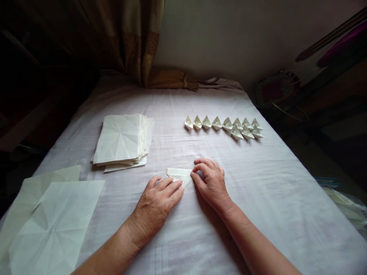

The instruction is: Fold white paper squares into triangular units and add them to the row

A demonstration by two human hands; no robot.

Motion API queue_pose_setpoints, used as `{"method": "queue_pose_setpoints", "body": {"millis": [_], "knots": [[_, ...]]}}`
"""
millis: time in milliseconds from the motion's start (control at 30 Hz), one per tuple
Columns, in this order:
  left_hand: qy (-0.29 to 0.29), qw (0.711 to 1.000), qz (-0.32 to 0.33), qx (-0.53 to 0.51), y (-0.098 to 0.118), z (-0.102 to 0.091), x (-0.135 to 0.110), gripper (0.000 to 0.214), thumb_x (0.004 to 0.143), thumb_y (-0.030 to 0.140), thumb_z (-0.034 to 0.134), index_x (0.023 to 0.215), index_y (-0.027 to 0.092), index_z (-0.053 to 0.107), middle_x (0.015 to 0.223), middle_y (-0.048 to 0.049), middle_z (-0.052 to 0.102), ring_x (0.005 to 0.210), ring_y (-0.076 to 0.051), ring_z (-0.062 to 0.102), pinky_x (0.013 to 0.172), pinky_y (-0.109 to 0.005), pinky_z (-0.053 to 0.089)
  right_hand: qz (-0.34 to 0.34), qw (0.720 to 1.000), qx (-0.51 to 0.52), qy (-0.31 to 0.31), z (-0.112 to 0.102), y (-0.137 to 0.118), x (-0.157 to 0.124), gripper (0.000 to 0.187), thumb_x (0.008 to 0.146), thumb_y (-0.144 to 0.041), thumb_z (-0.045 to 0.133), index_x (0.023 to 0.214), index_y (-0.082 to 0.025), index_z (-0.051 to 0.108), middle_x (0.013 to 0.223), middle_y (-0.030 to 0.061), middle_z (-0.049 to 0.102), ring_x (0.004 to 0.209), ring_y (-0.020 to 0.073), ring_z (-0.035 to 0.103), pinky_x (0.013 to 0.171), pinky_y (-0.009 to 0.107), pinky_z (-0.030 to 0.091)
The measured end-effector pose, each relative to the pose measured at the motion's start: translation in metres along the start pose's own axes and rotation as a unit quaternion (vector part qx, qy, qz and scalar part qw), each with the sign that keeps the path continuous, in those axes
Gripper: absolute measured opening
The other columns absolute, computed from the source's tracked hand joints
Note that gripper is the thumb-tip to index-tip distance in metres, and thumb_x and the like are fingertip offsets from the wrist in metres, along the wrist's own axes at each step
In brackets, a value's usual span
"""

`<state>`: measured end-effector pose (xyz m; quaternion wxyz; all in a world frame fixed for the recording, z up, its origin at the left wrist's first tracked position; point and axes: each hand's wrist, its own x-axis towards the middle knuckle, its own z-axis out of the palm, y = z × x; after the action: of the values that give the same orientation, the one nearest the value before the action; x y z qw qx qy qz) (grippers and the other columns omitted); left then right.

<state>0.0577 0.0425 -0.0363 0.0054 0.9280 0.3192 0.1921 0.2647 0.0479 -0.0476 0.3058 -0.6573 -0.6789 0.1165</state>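
A small folded piece of white paper [179, 173] lies flat on the cloth-covered surface between my hands. My left hand [160, 196] rests with fingers stretched out across the paper's lower left part and hides some of it. At the paper's right corner, my right hand [210, 179] pinches the tip between thumb and forefinger, its other fingers curled. Beyond the right hand stand several folded paper boats [217, 123] in two rows, the front row shorter.
A thick stack of creased paper sheets [117, 139] sits to the left. Nearer me on the left lie loose creased sheets [54, 225], overlapping. A pale sheet [275, 214] covers the surface. Patterned curtains [143, 42] hang down onto its far edge.
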Motion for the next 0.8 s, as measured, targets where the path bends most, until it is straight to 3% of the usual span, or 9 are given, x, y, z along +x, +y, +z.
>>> {"method": "queue_pose_setpoints", "body": {"millis": [200,367,567,800], "knots": [[-0.002,0.999,0.017,0.03,0.003,0.0,0.001,0.028,0.097,0.014,0.042,0.112,0.021,0.064,0.122,-0.003,0.068,0.106,-0.021,0.06,0.094,-0.042,0.038,-0.02,1.0,-0.015,-0.002,0.0,-0.003,-0.004,0.004,0.085,-0.025,0.06,0.087,-0.023,0.063,0.114,0.0073,0.066,0.114,0.0246,0.055,0.098,0.043,0.034],[-0.015,0.998,0.032,0.042,0.003,-0.002,0.002,0.025,0.096,0.015,0.045,0.114,0.019,0.063,0.12,-0.0043,0.069,0.108,-0.022,0.059,0.094,-0.04,0.039,-0.043,0.998,-0.04,-0.032,0.002,-0.007,-0.012,0.027,0.081,-0.037,0.067,0.101,-0.021,0.061,0.133,0.0135,0.057,0.128,0.0296,0.046,0.105,0.048,0.031],[-0.012,0.998,0.053,0.028,-0.002,-0.002,0.0,0.028,0.095,0.011,0.043,0.113,0.018,0.063,0.124,-0.0058,0.067,0.109,-0.023,0.06,0.092,-0.039,0.041,0.005,1.0,-0.025,0.005,0.004,-0.008,-0.008,0.01,0.084,-0.023,0.058,0.093,-0.022,0.061,0.127,0.0103,0.062,0.124,0.0264,0.05,0.104,0.047,0.033],[-0.022,0.999,0.049,0.004,-0.006,-0.001,-0.003,0.029,0.094,0.01,0.044,0.112,0.019,0.065,0.125,-0.0059,0.067,0.111,-0.023,0.061,0.09,-0.039,0.043,0.004,0.999,-0.036,0.004,0.004,-0.01,-0.007,0.005,0.085,-0.021,0.058,0.089,-0.022,0.062,0.126,0.0083,0.063,0.125,0.0261,0.05,0.104,0.046,0.032]]}}
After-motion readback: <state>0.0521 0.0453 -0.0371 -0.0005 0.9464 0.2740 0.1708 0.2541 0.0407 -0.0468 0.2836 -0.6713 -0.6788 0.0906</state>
